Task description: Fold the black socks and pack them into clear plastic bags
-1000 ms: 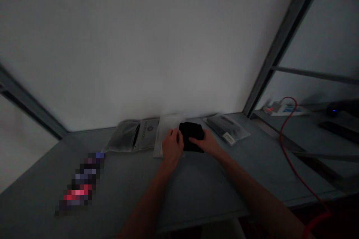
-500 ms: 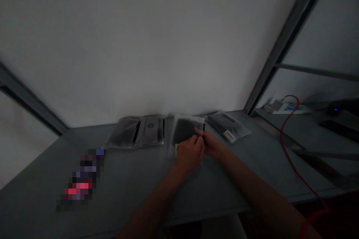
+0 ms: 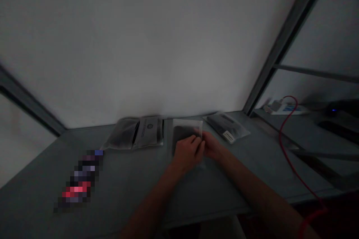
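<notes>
A translucent plastic bag [image 3: 185, 123] with a dark flat item inside is held above the middle of the grey table. My left hand [image 3: 187, 152] lies across its lower front, fingers curled at the bag's right edge. My right hand [image 3: 212, 145] grips that same edge from the right, its thumb on the front face. The hands meet there, and the left one covers the bag's lower part. To the left lies a similar bag with a printed logo [image 3: 150, 131], beside a bag with dark contents [image 3: 123, 133]. Right of my hands is another bag [image 3: 226, 126] with a white label.
A pixelated item [image 3: 80, 181] lies at the table's left. A red cable [image 3: 283, 149] runs down the right side from a white power strip [image 3: 286, 109]. Grey metal posts [image 3: 270, 63] frame the white back panel [image 3: 157, 44]. The table's front edge [image 3: 207, 214] is near my forearms.
The held bag has tilted and dropped slightly, and its top edge now looks level. My left hand has slid a little over its lower front, hiding the pale label there.
</notes>
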A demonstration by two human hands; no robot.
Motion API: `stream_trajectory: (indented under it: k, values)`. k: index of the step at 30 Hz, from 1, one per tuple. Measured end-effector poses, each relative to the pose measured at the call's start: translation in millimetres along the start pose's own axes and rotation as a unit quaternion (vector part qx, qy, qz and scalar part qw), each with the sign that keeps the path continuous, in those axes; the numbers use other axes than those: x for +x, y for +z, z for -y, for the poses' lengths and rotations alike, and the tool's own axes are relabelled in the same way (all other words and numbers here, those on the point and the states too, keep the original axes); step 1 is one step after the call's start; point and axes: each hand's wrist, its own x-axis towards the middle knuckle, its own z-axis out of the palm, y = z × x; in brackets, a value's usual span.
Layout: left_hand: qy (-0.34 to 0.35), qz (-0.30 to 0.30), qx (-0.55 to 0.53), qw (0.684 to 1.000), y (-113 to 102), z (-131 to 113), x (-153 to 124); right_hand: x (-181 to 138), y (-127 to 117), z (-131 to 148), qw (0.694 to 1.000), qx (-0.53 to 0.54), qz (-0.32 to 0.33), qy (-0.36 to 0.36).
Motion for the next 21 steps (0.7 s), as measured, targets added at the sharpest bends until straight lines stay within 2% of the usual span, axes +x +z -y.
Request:
stream_trajectory:
  k: [3,6,7,9,11,13,15,21]
  values:
    - [-0.132,-0.097,-0.014,0.986,-7,16,4,0,3,3,0.998,0.06,0.014,0.027]
    - [-0.281,-0.191,-0.002,0.941,-9,40,7,0,5,4,0.997,0.074,0.011,0.03]
    - [-0.323,-0.194,-0.023,0.926,-8,47,8,0,5,5,0.996,0.081,0.01,0.031]
    - [-0.417,-0.158,-0.116,0.888,-5,58,8,-1,5,6,0.996,0.089,0.01,0.03]
    - [-0.496,-0.094,-0.253,0.825,0,62,8,-2,6,7,0.996,0.088,0.017,0.029]
    - [-0.514,-0.038,-0.384,0.766,3,61,7,-3,8,7,0.996,0.077,0.025,0.031]
    - [-0.491,-0.013,-0.467,0.735,5,56,6,-5,10,8,0.998,0.054,0.017,0.019]
    - [-0.482,-0.017,-0.503,0.717,5,52,4,-5,13,8,0.996,-0.042,-0.063,-0.056]
